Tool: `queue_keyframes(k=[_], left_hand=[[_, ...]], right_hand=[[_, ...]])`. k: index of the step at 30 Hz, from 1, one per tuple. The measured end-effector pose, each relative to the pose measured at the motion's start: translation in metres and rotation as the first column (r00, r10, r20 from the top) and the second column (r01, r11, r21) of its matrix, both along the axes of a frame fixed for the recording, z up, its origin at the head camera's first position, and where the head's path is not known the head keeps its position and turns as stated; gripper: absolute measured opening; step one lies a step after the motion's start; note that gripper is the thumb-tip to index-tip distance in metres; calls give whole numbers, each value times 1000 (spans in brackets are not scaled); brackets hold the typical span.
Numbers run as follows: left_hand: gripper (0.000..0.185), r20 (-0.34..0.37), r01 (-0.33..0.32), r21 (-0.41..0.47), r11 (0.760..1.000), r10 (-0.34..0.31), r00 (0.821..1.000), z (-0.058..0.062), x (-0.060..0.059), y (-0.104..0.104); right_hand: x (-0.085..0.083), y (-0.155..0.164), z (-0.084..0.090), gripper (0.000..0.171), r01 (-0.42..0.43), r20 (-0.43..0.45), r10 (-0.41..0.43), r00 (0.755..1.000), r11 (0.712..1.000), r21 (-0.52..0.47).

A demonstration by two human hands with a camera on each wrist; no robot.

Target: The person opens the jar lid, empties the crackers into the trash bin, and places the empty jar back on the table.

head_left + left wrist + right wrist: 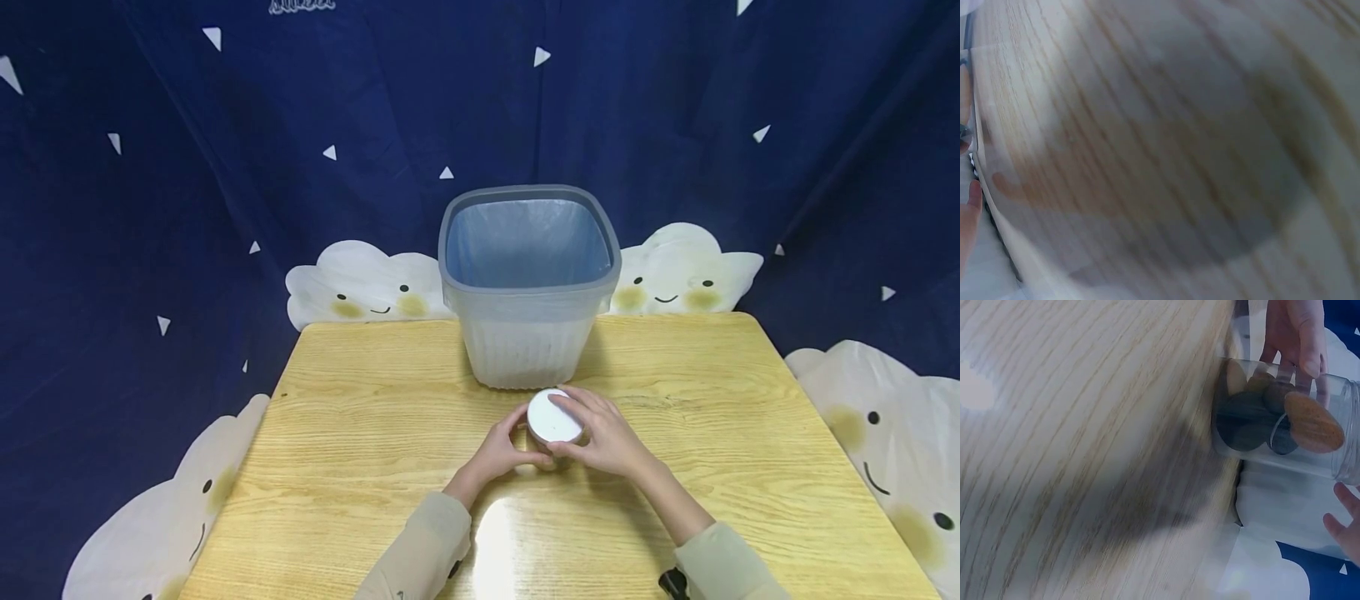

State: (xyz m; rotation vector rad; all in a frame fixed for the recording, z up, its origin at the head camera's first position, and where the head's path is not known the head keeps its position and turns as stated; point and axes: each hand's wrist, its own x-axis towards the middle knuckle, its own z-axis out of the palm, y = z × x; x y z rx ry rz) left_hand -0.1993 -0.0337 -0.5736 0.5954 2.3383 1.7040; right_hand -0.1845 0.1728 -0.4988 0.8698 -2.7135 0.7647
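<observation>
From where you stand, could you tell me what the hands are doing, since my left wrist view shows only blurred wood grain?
Observer: Both hands hold a small clear jar with a white lid on the wooden table.
Operator: Thank you; which hand is where?
Observer: The left hand grips the jar's side, and the right hand has its fingers curled over the lid.
Operator: Is there anything in the jar?
Observer: Yes, the right wrist view shows round dark and brown pieces inside; I cannot tell what they are.
Operator: Is anything else close by?
Observer: A grey bin with a pale liner stands just behind the jar.
</observation>
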Motion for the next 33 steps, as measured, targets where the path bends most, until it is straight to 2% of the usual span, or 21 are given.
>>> queue_keyframes(k=[17,33], left_hand=[[85,38,21,3,1000,-21,999,2,0,-2],[86,6,7,-1,1000,-7,1000,-2,-3,-1]], right_hand=[[-6,5,5,71,-77,40,76,996,997,10],[-15,11,8,72,-193,75,192,979,981,3]])
